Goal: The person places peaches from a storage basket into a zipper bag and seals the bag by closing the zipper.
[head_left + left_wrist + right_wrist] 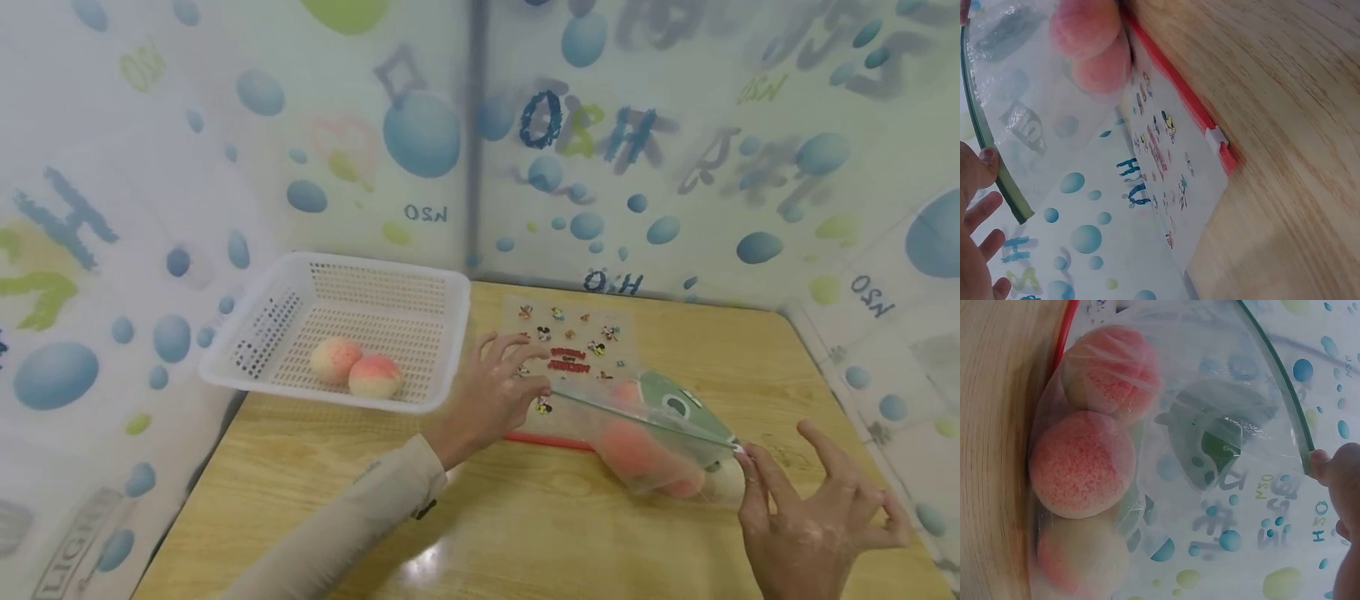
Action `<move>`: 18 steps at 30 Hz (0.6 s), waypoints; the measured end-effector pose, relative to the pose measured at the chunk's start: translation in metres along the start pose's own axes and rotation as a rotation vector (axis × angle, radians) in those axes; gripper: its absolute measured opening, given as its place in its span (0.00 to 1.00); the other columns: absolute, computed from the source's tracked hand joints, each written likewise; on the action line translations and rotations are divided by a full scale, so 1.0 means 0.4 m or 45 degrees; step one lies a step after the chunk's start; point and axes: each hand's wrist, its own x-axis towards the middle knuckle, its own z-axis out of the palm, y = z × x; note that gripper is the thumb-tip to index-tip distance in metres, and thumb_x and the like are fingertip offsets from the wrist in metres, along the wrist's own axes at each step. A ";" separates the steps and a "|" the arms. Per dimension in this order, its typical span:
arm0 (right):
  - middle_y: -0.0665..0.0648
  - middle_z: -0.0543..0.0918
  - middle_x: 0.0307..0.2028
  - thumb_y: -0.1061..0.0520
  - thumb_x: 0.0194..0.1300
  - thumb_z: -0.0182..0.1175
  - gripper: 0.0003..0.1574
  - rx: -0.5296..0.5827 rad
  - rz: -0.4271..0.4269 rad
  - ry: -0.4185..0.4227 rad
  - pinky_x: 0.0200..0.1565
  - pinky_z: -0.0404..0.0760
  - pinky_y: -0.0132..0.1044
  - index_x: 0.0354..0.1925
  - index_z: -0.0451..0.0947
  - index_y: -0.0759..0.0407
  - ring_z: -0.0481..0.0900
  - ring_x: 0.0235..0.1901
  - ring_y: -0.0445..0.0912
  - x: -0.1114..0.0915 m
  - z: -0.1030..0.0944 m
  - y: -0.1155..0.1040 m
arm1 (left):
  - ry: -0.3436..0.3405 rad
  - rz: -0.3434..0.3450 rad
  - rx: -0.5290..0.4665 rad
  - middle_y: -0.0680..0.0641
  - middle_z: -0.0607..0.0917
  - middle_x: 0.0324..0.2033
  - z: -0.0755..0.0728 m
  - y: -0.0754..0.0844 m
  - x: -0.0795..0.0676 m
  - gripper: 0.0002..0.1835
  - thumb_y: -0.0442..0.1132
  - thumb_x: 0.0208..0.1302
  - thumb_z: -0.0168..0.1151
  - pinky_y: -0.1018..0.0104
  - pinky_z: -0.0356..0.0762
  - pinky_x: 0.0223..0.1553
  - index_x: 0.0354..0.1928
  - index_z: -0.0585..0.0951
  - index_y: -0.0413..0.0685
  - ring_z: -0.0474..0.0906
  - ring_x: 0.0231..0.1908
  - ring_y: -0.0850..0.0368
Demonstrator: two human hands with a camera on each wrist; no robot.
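Observation:
A clear zipper bag (637,433) with a green zip strip and a green printed shape holds several pink and cream peaches (1083,464) at its bottom. Its strip is stretched between my two hands. My left hand (491,392) pinches the strip's left end between thumb and index finger, the other fingers spread. At the opposite end, my right hand (810,508) pinches the strip beside a small white slider (738,448), its remaining fingers raised. In the right wrist view, the peaches sit in a row along the tabletop inside the upright bag.
A white perforated basket (442,354) with two peaches (375,377) stands at the left on the wooden table (525,517). Behind the held bag lies a flat clear bag (570,325) with cartoon prints and a red zip. Patterned walls (420,50) enclose the table's back and sides.

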 end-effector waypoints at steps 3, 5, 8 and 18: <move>0.63 0.73 0.51 0.48 0.59 0.58 0.19 0.004 -0.001 0.014 0.48 0.40 0.60 0.25 0.82 0.63 0.63 0.38 0.70 -0.005 0.002 0.008 | -0.006 0.005 -0.008 0.54 0.75 0.51 0.000 -0.001 -0.002 0.05 0.48 0.58 0.60 0.48 0.50 0.58 0.29 0.84 0.62 0.61 0.58 0.51; 0.62 0.73 0.51 0.48 0.59 0.59 0.18 0.001 0.000 0.028 0.48 0.40 0.59 0.25 0.82 0.62 0.63 0.38 0.69 -0.007 0.005 0.010 | -0.011 0.003 -0.010 0.54 0.74 0.51 -0.002 -0.002 -0.002 0.05 0.48 0.58 0.60 0.48 0.50 0.58 0.29 0.84 0.62 0.60 0.58 0.52; 0.62 0.73 0.52 0.49 0.59 0.58 0.18 -0.002 -0.007 0.018 0.49 0.40 0.60 0.25 0.82 0.62 0.63 0.37 0.70 -0.006 0.007 0.013 | -0.028 -0.007 -0.015 0.55 0.74 0.51 -0.003 -0.002 -0.005 0.05 0.47 0.58 0.60 0.48 0.49 0.58 0.29 0.84 0.62 0.60 0.58 0.53; 0.63 0.78 0.46 0.50 0.56 0.58 0.19 0.075 -0.013 0.096 0.49 0.41 0.60 0.21 0.81 0.65 0.66 0.35 0.71 0.006 0.006 -0.005 | -0.032 0.001 -0.001 0.56 0.78 0.44 -0.003 0.003 -0.009 0.06 0.48 0.60 0.58 0.48 0.50 0.58 0.29 0.82 0.62 0.67 0.53 0.54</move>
